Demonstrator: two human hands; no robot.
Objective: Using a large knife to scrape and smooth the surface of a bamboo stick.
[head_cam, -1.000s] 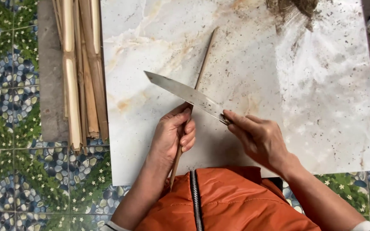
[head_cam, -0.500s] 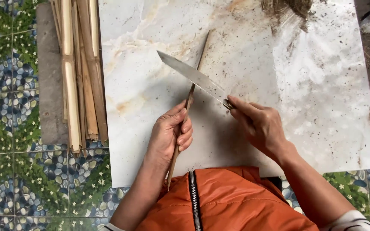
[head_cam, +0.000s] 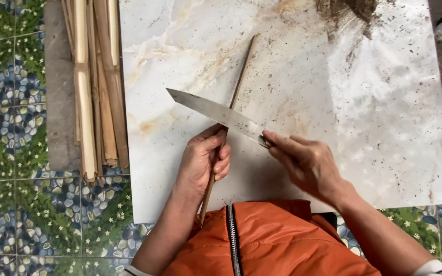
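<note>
Down on a glossy marble-patterned slab (head_cam: 384, 102), white veined with tan and speckled all over with dark grit, a thin bamboo stick (head_cam: 241, 76) lies slanted, straight and pale brown, running from the upper middle of the slab back toward the person's orange zip jacket (head_cam: 267, 240). The left hand (head_cam: 203, 161) is curled around the stick's lower part, fingers wrapped tight, thumb resting along the top. The right hand (head_cam: 308, 163) grips the handle of a long knife (head_cam: 216, 112) (the handle itself is hidden in the fist), forefinger stretched forward onto the blade's base. The blade is flat dull-grey steel, tapering to a point at the left, and it crosses the stick just above the left thumb, edge laid against the wood. To the left of the slab sits a bundle of split bamboo strips (head_cam: 95, 87), pale yellow and fibrous, lying on a floor of green pebble-and-flower patterned tiles (head_cam: 11, 102). A brown smear of shavings (head_cam: 349, 13) marks the slab's top edge
</note>
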